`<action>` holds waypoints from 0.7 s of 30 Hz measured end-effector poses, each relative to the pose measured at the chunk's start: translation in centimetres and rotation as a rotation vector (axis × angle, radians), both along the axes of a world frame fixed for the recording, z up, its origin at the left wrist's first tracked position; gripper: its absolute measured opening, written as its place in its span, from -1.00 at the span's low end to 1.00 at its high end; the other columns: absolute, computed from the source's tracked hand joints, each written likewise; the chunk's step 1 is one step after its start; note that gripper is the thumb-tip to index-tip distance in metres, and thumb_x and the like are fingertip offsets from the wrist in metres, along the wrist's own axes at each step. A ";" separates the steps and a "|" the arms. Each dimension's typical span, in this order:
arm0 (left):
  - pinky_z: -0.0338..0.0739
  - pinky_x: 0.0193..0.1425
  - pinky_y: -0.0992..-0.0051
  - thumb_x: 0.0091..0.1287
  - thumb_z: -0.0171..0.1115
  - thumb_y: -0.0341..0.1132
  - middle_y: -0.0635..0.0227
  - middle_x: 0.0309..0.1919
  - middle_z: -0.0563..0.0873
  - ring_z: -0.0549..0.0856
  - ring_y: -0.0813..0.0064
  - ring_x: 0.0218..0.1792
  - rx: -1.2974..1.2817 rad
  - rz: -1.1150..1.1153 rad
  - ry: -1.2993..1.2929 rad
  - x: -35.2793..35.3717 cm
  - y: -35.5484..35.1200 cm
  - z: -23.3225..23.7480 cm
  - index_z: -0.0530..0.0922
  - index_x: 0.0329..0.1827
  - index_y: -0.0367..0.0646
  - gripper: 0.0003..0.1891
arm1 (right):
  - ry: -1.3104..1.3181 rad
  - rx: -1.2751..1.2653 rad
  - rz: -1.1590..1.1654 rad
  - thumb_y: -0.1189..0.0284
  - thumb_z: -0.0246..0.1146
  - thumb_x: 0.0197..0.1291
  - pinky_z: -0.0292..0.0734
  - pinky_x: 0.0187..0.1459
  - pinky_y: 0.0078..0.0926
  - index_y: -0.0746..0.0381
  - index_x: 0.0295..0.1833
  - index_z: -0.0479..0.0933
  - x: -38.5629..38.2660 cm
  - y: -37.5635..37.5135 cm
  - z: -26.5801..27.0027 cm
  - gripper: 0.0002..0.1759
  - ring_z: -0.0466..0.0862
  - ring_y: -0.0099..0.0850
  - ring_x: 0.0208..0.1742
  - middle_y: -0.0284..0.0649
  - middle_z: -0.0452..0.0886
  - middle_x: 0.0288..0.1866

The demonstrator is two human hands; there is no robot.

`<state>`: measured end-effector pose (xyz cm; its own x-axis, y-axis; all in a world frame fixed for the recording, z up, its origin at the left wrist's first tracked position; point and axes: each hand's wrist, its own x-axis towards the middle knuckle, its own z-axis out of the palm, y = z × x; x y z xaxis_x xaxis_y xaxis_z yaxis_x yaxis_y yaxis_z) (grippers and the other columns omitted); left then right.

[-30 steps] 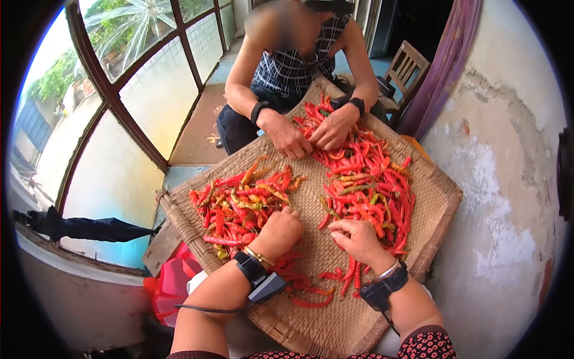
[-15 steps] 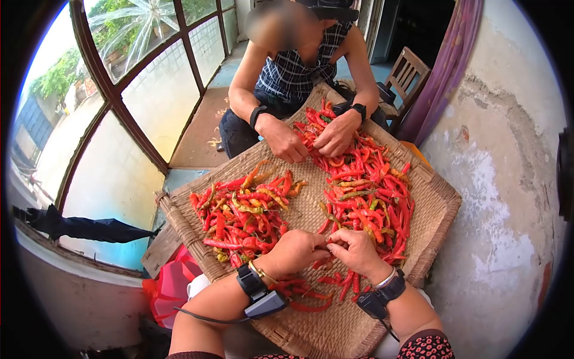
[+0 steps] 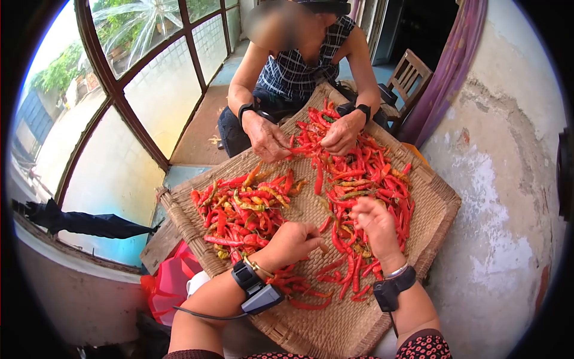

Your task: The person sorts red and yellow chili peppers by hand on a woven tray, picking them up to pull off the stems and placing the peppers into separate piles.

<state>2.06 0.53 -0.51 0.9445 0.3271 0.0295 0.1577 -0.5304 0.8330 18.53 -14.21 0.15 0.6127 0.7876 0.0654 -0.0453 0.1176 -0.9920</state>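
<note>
My left hand (image 3: 291, 244) is closed in a pinch low between two heaps of chili peppers. A small orange-brown tip, apparently a chili pepper (image 3: 323, 247), shows at its fingertips; the rest is hidden by the fingers. My right hand (image 3: 376, 228) is raised over the near part of the right heap (image 3: 373, 179), its fingers loosely bent and apart, with nothing visible in them. The left heap (image 3: 239, 209) mixes red, orange and yellowish-green peppers. Both heaps lie on a woven tray (image 3: 335, 329) with a raised rim.
Across the tray sits a person whose left hand (image 3: 342, 134) and right hand (image 3: 266, 137) work at the far peppers. A folded umbrella (image 3: 101, 225) is at the left, above a red plastic bag (image 3: 173, 287). A wooden chair (image 3: 409, 81) stands behind; a wall (image 3: 496, 179) bounds the right.
My hands have come apart: the right has lifted away to the right and its fingers have opened, while the left stays closed. The other person's hands have also separated.
</note>
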 end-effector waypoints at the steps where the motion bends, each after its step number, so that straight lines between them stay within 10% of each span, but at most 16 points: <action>1: 0.50 -0.41 0.50 0.22 0.27 -0.28 0.28 -0.54 0.67 0.64 0.49 -0.53 0.003 0.000 -0.001 0.0 0.0 -0.2 0.60 -0.32 -0.24 -0.82 | -0.072 -0.115 0.137 0.53 0.14 0.22 0.51 -0.13 -0.60 0.32 0.10 0.42 -0.1 -0.1 -0.5 -0.68 0.56 -0.53 -0.08 -0.26 0.55 -0.09; 7: 0.49 -0.39 0.69 0.31 0.20 -0.31 0.46 -0.48 0.67 0.57 0.75 -0.49 -0.760 0.042 -0.078 0.3 0.3 -0.1 0.58 -0.31 -0.21 -0.85 | -0.524 -0.318 0.461 0.41 0.22 0.17 0.49 -0.21 -0.57 0.29 0.04 0.51 -3.3 0.2 0.3 -0.67 0.58 -0.62 -0.28 -0.28 0.59 -0.39; 10: 0.47 -0.43 0.71 0.33 0.18 -0.30 0.46 -0.49 0.67 0.55 0.76 -0.51 -0.795 0.060 -0.047 0.4 0.3 0.2 0.58 -0.32 -0.21 -0.85 | -0.248 -0.397 0.409 0.37 0.20 0.18 0.46 -0.40 -0.55 0.29 -0.02 0.53 -3.1 0.0 -0.4 -0.71 0.55 -0.59 -0.51 -0.33 0.55 -0.52; 14: 0.52 -0.41 0.40 0.25 0.20 -0.22 0.18 -0.53 0.66 0.64 0.31 -0.54 0.164 0.019 0.083 0.1 0.8 0.0 0.61 -0.31 -0.21 -0.79 | -0.572 -0.639 0.496 0.31 0.24 0.12 0.50 -0.32 -0.33 0.27 -0.11 0.54 -1.4 -0.3 0.4 -0.70 0.63 -0.23 -0.38 -0.13 0.60 -0.44; 17: 0.53 -0.32 0.25 0.18 0.19 -0.18 0.07 -0.49 0.63 0.63 0.09 -0.44 0.365 -0.174 0.326 -0.2 0.0 -0.1 0.62 -0.30 -0.17 -0.77 | -0.754 -0.648 0.391 0.27 0.25 0.08 0.49 -0.26 -0.22 0.25 -0.16 0.57 -0.1 -0.5 -0.8 -0.70 0.59 -0.05 -0.31 -0.04 0.59 -0.40; 21: 0.54 -0.27 0.22 0.15 0.20 -0.17 0.12 -0.45 0.64 0.65 0.11 -0.36 0.384 -0.348 0.287 -0.2 -1.1 -0.4 0.60 -0.31 -0.17 -0.76 | -0.153 -0.156 0.006 0.52 0.20 0.18 0.53 -0.21 -0.52 0.27 0.31 0.21 -0.1 0.6 1.0 -0.43 0.64 -0.43 -0.19 -0.16 0.55 -0.08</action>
<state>1.88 -0.60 -0.93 0.9821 0.0131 -0.1879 0.1110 -0.8464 0.5209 18.44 -13.66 1.13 0.6000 0.7992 0.0346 0.1070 -0.0373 -0.9936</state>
